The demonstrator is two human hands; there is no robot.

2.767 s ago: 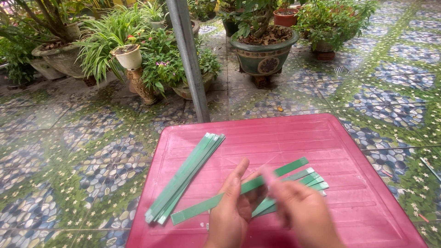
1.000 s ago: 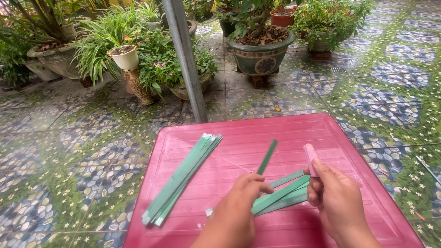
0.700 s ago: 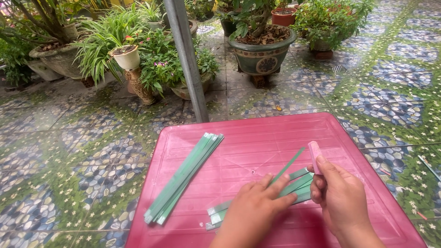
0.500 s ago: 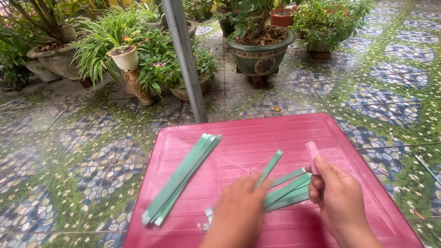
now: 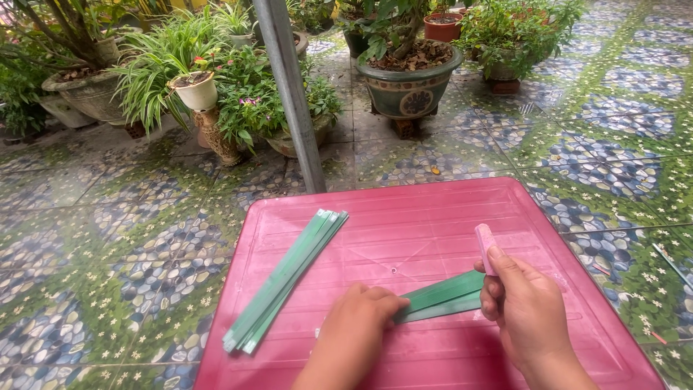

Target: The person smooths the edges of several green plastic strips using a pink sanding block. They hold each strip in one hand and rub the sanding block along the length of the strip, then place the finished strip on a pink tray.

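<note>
Two hands are seen over a pink plastic worktop point(image 5: 433, 217) with a smooth top and rounded corners. The worktop is set on a floor point(image 5: 108, 238) of tiles patterned with blue pebbles and small green flowers. A grey metal pole point(image 5: 292, 94) is seen just behind the worktop. Potted plants are lined up beyond it, among them a big round green pot point(image 5: 410, 90) and a small white pot point(image 5: 195, 90).

A long bundle of thin green strips point(image 5: 285, 282) is laid flat on the worktop, to the left. A shorter bunch of green strips point(image 5: 444, 296) is laid between the hands. The left hand point(image 5: 354, 339) is pressed down flat on one end of this bunch. A small pink stick point(image 5: 484, 245) is pinched upright in the right hand point(image 5: 523, 310), just beside the other end.
</note>
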